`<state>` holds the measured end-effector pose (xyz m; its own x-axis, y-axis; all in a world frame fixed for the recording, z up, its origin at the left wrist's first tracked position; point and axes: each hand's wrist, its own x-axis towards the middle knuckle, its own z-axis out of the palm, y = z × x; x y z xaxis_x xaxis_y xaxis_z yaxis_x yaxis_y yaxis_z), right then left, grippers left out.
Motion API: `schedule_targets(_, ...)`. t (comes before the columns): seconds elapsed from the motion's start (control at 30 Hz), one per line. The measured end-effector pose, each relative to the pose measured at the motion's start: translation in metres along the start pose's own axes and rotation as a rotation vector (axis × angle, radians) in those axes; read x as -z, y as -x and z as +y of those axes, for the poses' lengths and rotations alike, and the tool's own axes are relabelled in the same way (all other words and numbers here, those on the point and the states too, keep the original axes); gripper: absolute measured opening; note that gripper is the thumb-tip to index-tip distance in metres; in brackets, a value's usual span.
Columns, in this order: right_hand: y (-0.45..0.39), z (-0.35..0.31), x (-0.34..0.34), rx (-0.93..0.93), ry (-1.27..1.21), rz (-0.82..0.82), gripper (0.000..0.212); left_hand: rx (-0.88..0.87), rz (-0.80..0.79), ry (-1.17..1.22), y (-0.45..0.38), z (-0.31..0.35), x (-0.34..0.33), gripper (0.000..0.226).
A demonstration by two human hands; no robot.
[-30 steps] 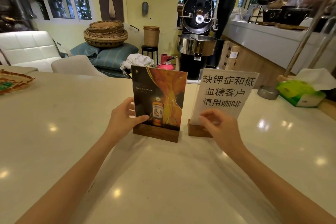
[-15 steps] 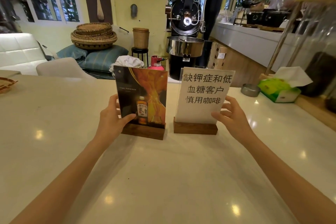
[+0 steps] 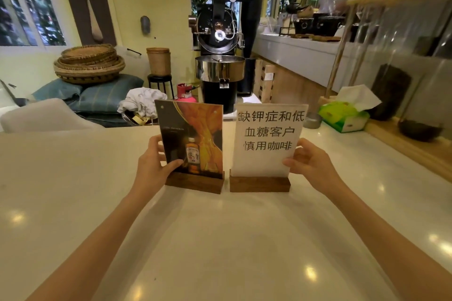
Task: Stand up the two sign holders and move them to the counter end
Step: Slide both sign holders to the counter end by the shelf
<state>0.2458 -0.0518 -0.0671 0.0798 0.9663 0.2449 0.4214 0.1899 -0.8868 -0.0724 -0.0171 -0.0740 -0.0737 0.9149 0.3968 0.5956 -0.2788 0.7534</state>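
Note:
Two sign holders stand upright side by side on the pale counter (image 3: 73, 190), each an acrylic panel in a dark wooden base. The left sign holder (image 3: 198, 139) shows a whisky bottle on orange drapery. My left hand (image 3: 152, 166) grips its left edge, thumb across the front. The right sign holder (image 3: 266, 144) carries a white sheet with black Chinese characters. My right hand (image 3: 309, 161) pinches its lower right edge. Both bases rest on the counter, a narrow gap between them.
Past the signs the counter ends. A small metal ashtray (image 3: 311, 121) and a green tissue box (image 3: 344, 116) sit to the right by a wooden ledge (image 3: 411, 151). A coffee roaster (image 3: 220, 56), a pink gas canister (image 3: 185, 94) and stacked baskets (image 3: 89, 63) stand beyond.
Both signs have slid farther along the counter with my hands. My right hand shifted from the front of the white sign to its right edge and closed on it. The white sign now stands straight.

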Motion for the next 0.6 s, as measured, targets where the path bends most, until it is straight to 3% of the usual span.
schedule_targets(0.6,0.025,0.048,0.135,-0.122,0.229,0.412,0.029,-0.142,-0.349,0.159,-0.071,0.103,-0.190,0.059)
